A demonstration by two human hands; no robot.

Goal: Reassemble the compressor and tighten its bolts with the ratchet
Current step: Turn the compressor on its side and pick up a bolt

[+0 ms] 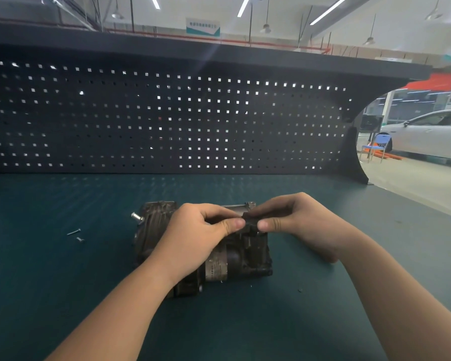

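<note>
I am leaning over a dark teal counter (pixel 63 295) whose matte surface is catching faint rows of light spots near its far edge. The compressor (pixel 235 254) is lying on its side in the middle of the counter, a worn, dark metal body with a pale label band around its near part and a short silver stub sticking out at its left end. My left hand (pixel 198 230) is lying over the top of the compressor, its thumb and curled fingers pinching a small dark part (pixel 250 222) that is sitting on the upper side of the housing. My right hand (pixel 294 220) is meeting it from the other side, thumb and fingers clamped on the same part, so the two thumbs are almost touching. Two loose bolts (pixel 76 235) are lying on the counter well to the left of the compressor, close to each other. Behind the counter a black pegboard (pixel 167 121) is standing upright, daylight showing through its square holes, with a dark shelf running along its top. Past the right end of the pegboard a workshop floor is opening out, where a white car (pixel 432 134) is parked and a blue chair (pixel 378 147) is standing beside it. Long strip lights are glowing across the ceiling overhead.
</note>
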